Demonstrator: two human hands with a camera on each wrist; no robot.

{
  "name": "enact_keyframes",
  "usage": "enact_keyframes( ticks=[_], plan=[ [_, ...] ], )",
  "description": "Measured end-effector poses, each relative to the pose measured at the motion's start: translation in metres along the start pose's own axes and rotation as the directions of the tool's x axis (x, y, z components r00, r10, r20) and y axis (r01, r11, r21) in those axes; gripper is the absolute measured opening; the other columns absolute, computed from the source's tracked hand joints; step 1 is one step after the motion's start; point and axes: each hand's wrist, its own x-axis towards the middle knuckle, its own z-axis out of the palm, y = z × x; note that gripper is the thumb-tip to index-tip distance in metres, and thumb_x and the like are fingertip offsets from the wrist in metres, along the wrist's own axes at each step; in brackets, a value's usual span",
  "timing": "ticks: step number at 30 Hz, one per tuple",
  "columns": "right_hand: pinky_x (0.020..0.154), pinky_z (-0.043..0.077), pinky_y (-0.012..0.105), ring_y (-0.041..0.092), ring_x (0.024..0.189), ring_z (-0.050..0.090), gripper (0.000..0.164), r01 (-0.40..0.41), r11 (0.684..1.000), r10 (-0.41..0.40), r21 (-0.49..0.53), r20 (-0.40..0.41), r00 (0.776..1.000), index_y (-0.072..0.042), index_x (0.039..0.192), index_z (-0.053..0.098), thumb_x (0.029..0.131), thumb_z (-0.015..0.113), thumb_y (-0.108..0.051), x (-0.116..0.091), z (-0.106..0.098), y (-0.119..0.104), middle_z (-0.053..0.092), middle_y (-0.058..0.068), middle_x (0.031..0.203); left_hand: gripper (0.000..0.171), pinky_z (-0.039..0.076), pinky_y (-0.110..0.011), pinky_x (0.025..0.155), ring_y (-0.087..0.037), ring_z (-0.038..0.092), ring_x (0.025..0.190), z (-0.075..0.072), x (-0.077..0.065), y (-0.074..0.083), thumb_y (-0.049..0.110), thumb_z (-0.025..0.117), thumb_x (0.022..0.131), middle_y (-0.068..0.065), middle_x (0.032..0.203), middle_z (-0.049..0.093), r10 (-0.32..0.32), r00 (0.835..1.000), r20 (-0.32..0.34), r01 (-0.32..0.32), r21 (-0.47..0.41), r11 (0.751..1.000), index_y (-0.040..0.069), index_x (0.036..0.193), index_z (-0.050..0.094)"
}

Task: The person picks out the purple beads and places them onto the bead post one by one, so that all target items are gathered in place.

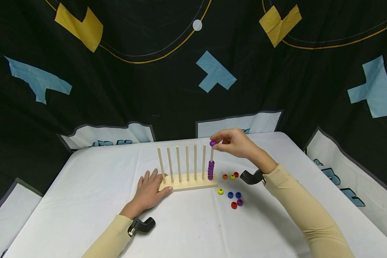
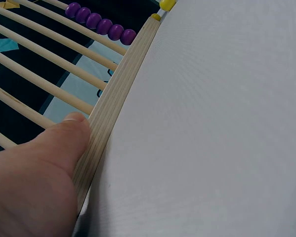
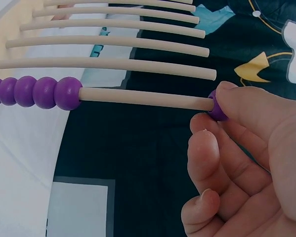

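A wooden bead rack (image 1: 187,184) with a row of upright rods stands on the table. My left hand (image 1: 149,190) straddles its left end, index finger behind and thumb along the front of the base, gripping it; the thumb (image 2: 68,136) shows close up in the left wrist view. Between thumb and fingertips, my right hand (image 1: 235,143) pinches a purple bead (image 3: 217,106) at the tip of the rightmost rod (image 3: 148,98). The rod's end is inside or right at the bead's hole. Several purple beads (image 1: 211,170) are stacked at the bottom of that rod.
Loose beads lie right of the rack: an orange bead (image 1: 225,176), a yellow bead (image 1: 232,177) and a red bead (image 1: 236,174) farther back. Nearer are another yellow bead (image 1: 220,191), two blue beads (image 1: 230,195), a purple bead (image 1: 240,202) and a red bead (image 1: 234,205).
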Motion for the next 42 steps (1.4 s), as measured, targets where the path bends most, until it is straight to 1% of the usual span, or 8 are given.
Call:
enact_keyframes(
  ticks=[8,17,28,32,42],
  plan=[
    [0.058,0.046,0.022,0.017,0.068,0.053,0.026,-0.019,1.000,0.019,-0.004,0.004,1.000,-0.004,0.115,0.076,0.091,0.077,-0.012,-0.0004,0.0009,0.0002,0.077,0.011,0.104,0.061,0.012,-0.076,0.117,-0.062,0.016,0.150,-0.0006,-0.0005,0.0012,0.046,0.059,0.100,-0.036,0.160,0.029,0.001,1.000,0.005,-0.001,-0.001,1.000,0.004,0.143,0.052],
    [0.058,0.045,0.022,0.016,0.067,0.053,0.025,-0.025,1.000,0.025,0.006,0.010,1.000,-0.004,0.114,0.076,0.090,0.077,-0.010,-0.0028,0.0005,0.0013,0.078,0.010,0.102,0.061,0.011,-0.076,0.118,-0.061,0.016,0.150,-0.0011,-0.0011,0.0024,0.045,0.059,0.100,-0.035,0.161,0.029,-0.004,1.000,0.005,0.004,0.001,1.000,0.003,0.144,0.052],
    [0.057,0.043,0.022,0.015,0.065,0.052,0.023,0.012,1.000,-0.012,0.006,0.006,1.000,-0.001,0.113,0.076,0.091,0.075,-0.007,-0.0040,-0.0012,0.0061,0.078,0.012,0.100,0.062,0.012,-0.076,0.118,-0.062,0.017,0.150,-0.0011,-0.0018,0.0032,0.047,0.058,0.100,-0.036,0.160,0.030,0.000,1.000,0.003,0.000,0.001,1.000,0.003,0.144,0.052],
    [0.057,0.043,0.020,0.015,0.065,0.052,0.023,0.016,1.000,-0.016,0.009,0.006,1.000,-0.002,0.112,0.076,0.090,0.076,-0.007,-0.0051,-0.0016,0.0060,0.077,0.012,0.101,0.062,0.012,-0.076,0.118,-0.062,0.017,0.150,-0.0013,-0.0019,0.0034,0.046,0.058,0.099,-0.036,0.160,0.030,0.003,1.000,-0.002,-0.003,0.002,1.000,0.003,0.144,0.052],
    [0.059,0.047,0.021,0.015,0.068,0.054,0.024,-0.009,1.000,0.009,0.002,0.014,1.000,-0.003,0.114,0.075,0.090,0.076,-0.009,-0.0078,-0.0018,0.0040,0.078,0.012,0.102,0.062,0.011,-0.075,0.118,-0.061,0.016,0.151,-0.0016,-0.0018,0.0030,0.046,0.058,0.099,-0.035,0.161,0.029,0.002,1.000,-0.003,-0.002,0.004,1.000,0.003,0.144,0.051]
  ],
)
